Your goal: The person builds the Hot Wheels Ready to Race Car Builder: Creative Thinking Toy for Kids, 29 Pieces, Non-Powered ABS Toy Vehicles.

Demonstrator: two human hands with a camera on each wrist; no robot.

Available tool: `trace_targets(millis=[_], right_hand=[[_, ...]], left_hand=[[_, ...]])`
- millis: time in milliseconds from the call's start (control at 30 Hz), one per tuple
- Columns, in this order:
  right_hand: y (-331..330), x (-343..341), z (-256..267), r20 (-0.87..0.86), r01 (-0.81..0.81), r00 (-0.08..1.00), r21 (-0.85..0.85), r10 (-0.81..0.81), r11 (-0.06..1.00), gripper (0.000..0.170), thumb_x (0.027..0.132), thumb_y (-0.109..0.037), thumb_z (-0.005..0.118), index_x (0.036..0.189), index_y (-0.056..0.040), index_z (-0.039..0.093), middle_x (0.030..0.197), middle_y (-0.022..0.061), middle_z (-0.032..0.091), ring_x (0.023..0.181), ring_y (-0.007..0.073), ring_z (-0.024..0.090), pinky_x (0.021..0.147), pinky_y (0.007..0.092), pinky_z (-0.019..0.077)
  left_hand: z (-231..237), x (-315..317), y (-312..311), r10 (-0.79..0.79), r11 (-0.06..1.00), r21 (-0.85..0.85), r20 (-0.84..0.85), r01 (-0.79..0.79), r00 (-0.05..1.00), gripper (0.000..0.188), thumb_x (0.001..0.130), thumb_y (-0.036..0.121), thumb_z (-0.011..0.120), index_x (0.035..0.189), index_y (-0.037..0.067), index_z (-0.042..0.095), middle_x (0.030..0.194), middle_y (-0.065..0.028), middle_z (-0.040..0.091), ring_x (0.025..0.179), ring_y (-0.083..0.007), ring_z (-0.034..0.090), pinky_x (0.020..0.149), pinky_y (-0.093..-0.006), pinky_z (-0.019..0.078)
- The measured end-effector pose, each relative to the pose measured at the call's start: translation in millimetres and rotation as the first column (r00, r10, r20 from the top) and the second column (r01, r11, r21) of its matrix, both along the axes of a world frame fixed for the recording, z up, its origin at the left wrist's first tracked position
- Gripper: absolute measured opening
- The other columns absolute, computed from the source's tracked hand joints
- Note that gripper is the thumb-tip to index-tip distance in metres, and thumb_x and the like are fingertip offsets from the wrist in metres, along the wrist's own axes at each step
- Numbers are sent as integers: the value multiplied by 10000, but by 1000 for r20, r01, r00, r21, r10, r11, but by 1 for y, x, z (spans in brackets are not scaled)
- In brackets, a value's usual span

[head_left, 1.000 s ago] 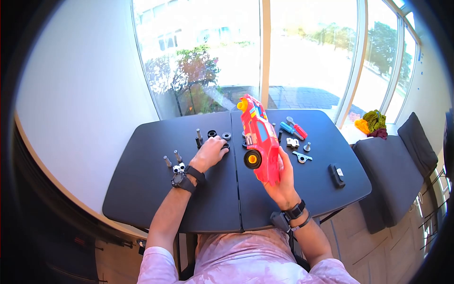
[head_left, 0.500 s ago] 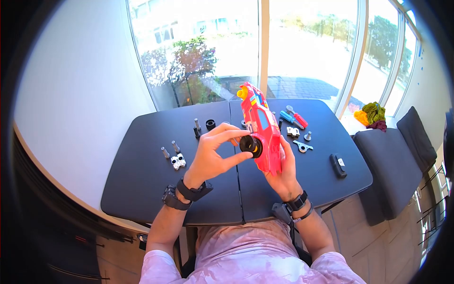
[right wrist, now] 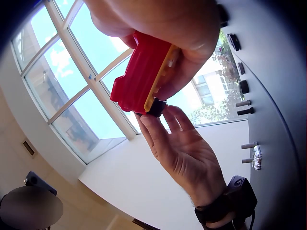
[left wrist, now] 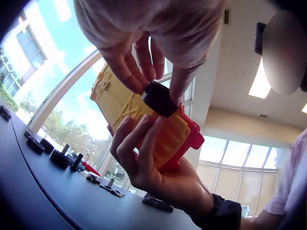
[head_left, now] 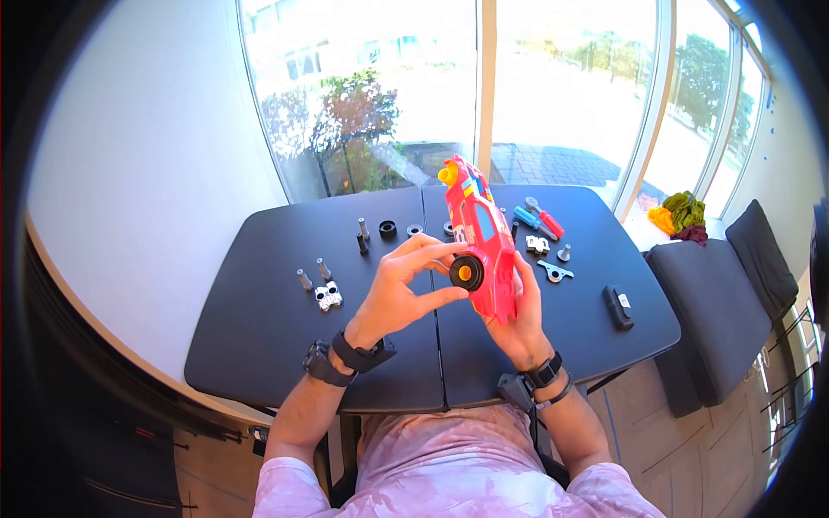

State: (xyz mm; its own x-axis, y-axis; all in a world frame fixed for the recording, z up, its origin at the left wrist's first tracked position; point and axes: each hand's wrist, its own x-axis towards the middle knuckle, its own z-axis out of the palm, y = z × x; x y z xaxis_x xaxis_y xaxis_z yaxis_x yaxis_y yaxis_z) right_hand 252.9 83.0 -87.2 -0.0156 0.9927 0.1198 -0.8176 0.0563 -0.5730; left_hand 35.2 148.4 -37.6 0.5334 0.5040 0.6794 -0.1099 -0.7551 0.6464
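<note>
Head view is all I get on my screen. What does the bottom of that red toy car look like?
Observer: The left wrist view shows that the red toy car has a yellow underside with raised ribs.

Visitor: I can't see under there. Where are the fingertips of the right hand?

Observer: In the left wrist view, the right hand has its fingertips against that yellow underside.

Visitor: And is there any lamp overhead?

Observer: Yes, the left wrist view catches a bright, long light panel in the ceiling.
</note>
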Motion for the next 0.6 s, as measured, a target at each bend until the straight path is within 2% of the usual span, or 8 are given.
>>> trace_targets(millis=[33,167,267,433,600], right_hand=[[0,1,-1,-1,-6,1000,2,6,1000,591,1188,-534,498,1583,-99,560,1407,70,750,1184,172,763,933,356,622],[-3,-5,8,-19,26,999,-57,-27,998,597,1185,-537,507,1586,-99,559,1399,71,756,1170,176,771,912,364,631],[-1,0,0,12,-1,1000,-16,2,1000,611,1182,-543,510,1598,-98,552,1422,73,747,1197,178,765,937,366,629],[-2,0,2,18,14,1000,-39,-14,999,624,1181,-548,508,1608,-94,546,1431,73,744,1221,176,758,966,355,628],[-1,-2,2,0,19,1000,-47,-19,999,625,1180,-549,509,1607,-94,550,1431,73,746,1229,169,757,965,342,628]], left_hand=[[-1,1,0,-30,996,-78,37,32,999,546,849,5,984,1365,38,809,1325,-90,682,1176,-189,739,1055,-356,640],[-6,1,4,-86,993,-78,80,92,993,508,874,-46,949,1357,9,800,1337,-89,679,1234,-203,739,1087,-380,665],[-12,2,8,-87,990,-103,94,96,992,484,900,-69,917,1363,2,797,1349,-93,673,1258,-209,738,1092,-386,678],[-10,2,3,-106,981,-155,69,115,992,498,928,-88,880,1407,11,786,1364,-91,657,1266,-207,734,1112,-384,672],[-12,3,3,-75,994,-82,52,79,996,512,925,-80,888,1418,8,780,1348,-89,662,1252,-200,740,1070,-370,691]])
